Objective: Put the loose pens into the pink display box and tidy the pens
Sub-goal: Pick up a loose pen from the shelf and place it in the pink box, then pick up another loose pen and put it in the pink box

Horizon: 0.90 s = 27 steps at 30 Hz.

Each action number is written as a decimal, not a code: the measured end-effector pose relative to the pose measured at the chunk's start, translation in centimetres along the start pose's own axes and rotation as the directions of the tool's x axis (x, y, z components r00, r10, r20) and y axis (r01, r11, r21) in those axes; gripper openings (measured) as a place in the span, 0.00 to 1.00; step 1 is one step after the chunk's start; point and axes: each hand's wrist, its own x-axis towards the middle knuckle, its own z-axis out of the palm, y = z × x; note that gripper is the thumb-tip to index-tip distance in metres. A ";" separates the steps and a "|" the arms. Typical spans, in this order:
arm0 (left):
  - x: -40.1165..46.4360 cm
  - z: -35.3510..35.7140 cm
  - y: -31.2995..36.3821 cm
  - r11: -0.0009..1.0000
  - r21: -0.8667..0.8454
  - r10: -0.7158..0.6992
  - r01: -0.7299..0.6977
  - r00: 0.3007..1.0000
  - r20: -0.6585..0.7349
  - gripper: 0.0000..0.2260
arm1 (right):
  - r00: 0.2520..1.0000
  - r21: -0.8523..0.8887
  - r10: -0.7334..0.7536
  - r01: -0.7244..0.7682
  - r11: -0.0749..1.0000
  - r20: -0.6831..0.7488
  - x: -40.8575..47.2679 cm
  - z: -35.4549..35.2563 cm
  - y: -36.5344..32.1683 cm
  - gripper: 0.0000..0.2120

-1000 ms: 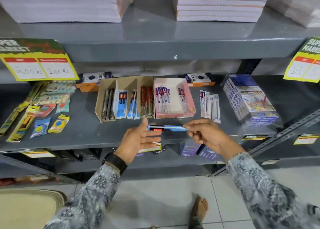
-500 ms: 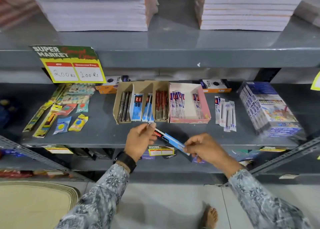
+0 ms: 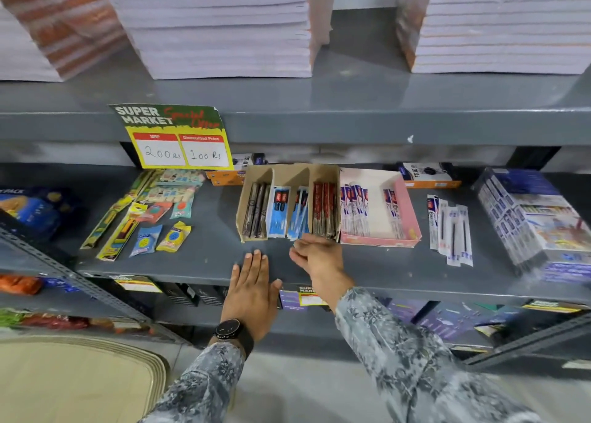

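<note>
Pink cardboard, the open-topped display box (image 3: 411, 213) sits on the grey metal shelf (image 3: 204, 259) just right of the brown cardboard divider tray (image 3: 289, 175), with packaged pens standing along both its side walls and a bare strip down the middle. The loose pens in clear white-and-blue sleeves (image 3: 450, 229) lie flat on the shelf to the right of that box, well apart from both your hands.

Your right hand (image 3: 316, 256) hovers at the front edge of the brown tray, fingers curled loosely; you appear to hold nothing, though the palm side is hidden, so I cannot tell for certain. Your left hand (image 3: 252, 290) lies flat and open, fingers together, palm down on the shelf's front lip, holding nothing.

Watch the risks from here. Your right hand is nearest the blue-sleeved pens (image 3: 297, 218) jutting over the tray's front; a careless brush could tip them out onto the shelf. Reaching across to the loose pens takes your sleeve past the pink box's low front wall, and dragging it could shove the box or topple the upright pens inside. The sleeves look slick, so gathering several at once may let one slide off the shelf edge.
</note>
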 end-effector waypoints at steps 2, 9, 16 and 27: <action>-0.1 0.0 -0.2 1.000 -0.007 -0.003 0.003 1.000 -0.007 0.35 | 0.999 -0.077 -0.029 0.032 0.997 0.037 -0.7 -1.5 0.4 0.16; 0.4 0.3 1.1 0.998 -0.045 -0.049 0.045 0.995 -0.086 0.33 | 0.872 -0.660 -0.481 0.309 0.685 -0.092 -2.4 -14.0 -1.5 0.10; 1.6 1.5 3.4 1.000 -0.007 0.005 -0.006 0.998 -0.066 0.32 | 0.609 -0.963 -0.764 0.002 0.271 -0.213 -0.1 -22.8 -9.2 0.09; 1.4 1.2 3.3 1.000 -0.010 0.007 -0.007 1.000 -0.025 0.35 | 0.700 -0.935 -0.636 -0.137 0.328 -0.325 1.1 -24.5 -11.6 0.14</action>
